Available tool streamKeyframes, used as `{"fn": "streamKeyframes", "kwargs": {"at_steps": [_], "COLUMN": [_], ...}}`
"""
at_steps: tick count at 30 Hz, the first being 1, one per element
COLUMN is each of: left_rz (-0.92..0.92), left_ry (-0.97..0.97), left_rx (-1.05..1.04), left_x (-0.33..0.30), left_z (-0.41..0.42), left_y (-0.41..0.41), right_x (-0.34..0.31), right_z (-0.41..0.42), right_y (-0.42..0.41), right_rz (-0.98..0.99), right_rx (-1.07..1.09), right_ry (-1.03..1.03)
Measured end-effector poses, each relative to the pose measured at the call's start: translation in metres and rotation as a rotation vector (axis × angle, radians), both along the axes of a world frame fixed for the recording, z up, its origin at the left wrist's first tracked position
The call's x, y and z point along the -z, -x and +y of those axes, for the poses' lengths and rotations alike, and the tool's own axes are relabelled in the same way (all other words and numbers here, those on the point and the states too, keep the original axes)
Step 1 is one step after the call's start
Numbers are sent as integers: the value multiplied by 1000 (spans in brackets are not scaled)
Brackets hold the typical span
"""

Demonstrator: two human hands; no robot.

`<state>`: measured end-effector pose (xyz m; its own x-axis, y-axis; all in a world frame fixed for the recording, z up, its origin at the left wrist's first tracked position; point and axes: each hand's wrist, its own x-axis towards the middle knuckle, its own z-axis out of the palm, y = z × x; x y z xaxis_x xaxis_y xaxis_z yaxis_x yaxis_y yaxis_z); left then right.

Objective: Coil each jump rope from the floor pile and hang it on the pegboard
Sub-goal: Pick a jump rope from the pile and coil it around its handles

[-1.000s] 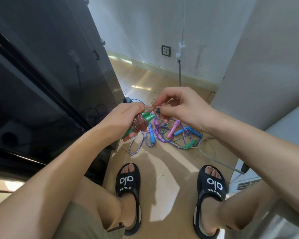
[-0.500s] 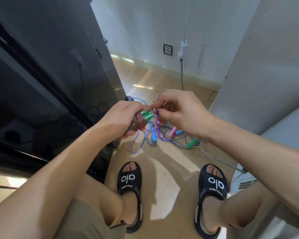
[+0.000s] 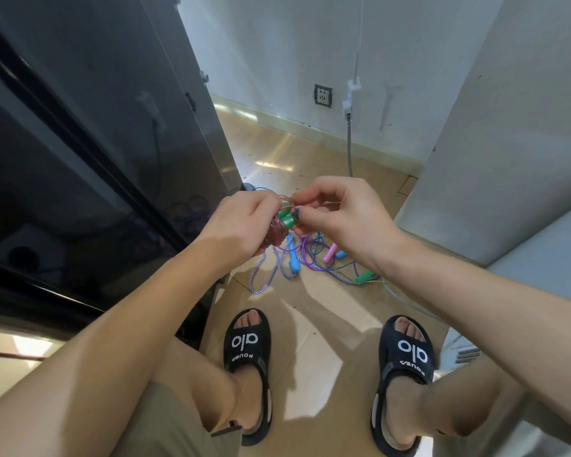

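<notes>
The left hand [image 3: 241,225] is clamping a coiled, translucent pink jump rope with green handles [image 3: 279,225]. The right hand [image 3: 340,216] is pinching its loose strand (fingertips together).

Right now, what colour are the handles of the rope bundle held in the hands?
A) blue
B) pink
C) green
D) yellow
C: green handles poke out of the coiled rope that the left hand grips, while the right hand pinches the free end.

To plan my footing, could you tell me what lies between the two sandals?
Only bare floor lies between the left sandal and right sandal, as the head view shows.
</notes>
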<state>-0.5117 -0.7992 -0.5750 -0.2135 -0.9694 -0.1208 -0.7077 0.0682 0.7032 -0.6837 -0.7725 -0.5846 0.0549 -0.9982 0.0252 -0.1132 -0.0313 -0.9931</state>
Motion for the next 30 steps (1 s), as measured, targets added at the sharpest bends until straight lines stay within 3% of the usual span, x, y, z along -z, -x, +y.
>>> {"fn": "streamKeyframes", "kwargs": {"at_steps": [9, 15, 30], "left_rz": [-40, -98, -74], "left_ry": [119, 180, 231], "left_rx": [-15, -42, -62], "left_x": [-5, -1, 4], "left_z": [3, 4, -2], "left_y": [9, 15, 19], "right_x": [2, 0, 3], "right_z": [-1, 2, -3], "right_y": [-5, -9, -14], "right_rz": [-12, -107, -73], "right_rx": [196, 196, 261], "right_ry": [50, -79, -67]}}
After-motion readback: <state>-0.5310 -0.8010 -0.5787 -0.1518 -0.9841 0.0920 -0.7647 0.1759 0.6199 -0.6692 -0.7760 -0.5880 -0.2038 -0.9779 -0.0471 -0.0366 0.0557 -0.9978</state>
